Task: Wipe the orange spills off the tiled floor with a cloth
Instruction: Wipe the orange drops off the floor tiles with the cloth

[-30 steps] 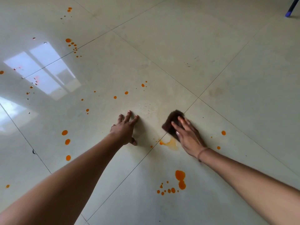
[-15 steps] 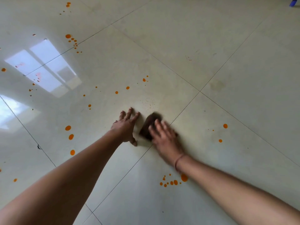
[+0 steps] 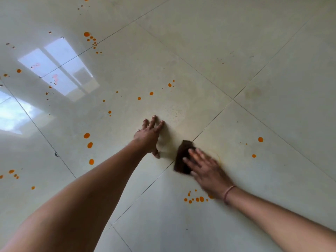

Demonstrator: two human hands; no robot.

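Observation:
A dark brown cloth [image 3: 182, 157] lies flat on the pale glossy tiled floor [image 3: 209, 51], astride a grout line. My right hand [image 3: 205, 168] presses on it with fingers spread over its right half; the hand is motion-blurred. My left hand [image 3: 150, 136] rests flat on the floor to the cloth's left, fingers apart, holding nothing. A cluster of small orange drops [image 3: 197, 198] sits just below my right wrist. Two orange spots [image 3: 260, 139] lie to the right. Three larger drops [image 3: 89, 144] lie left of my left forearm. A faint yellowish smear [image 3: 217, 155] shows beside my right hand.
More orange drops dot the tiles: a cluster at the upper left [image 3: 91, 39], scattered dots beyond my left hand [image 3: 151, 93], and some at the far left edge [image 3: 11, 171]. A bright window reflection [image 3: 58, 70] glares on the left tiles.
My right hand has swept the cloth from right to left and back toward the right and nearer me. The orange puddle beside the cloth is wiped to a faint smear. My left hand stayed planted.

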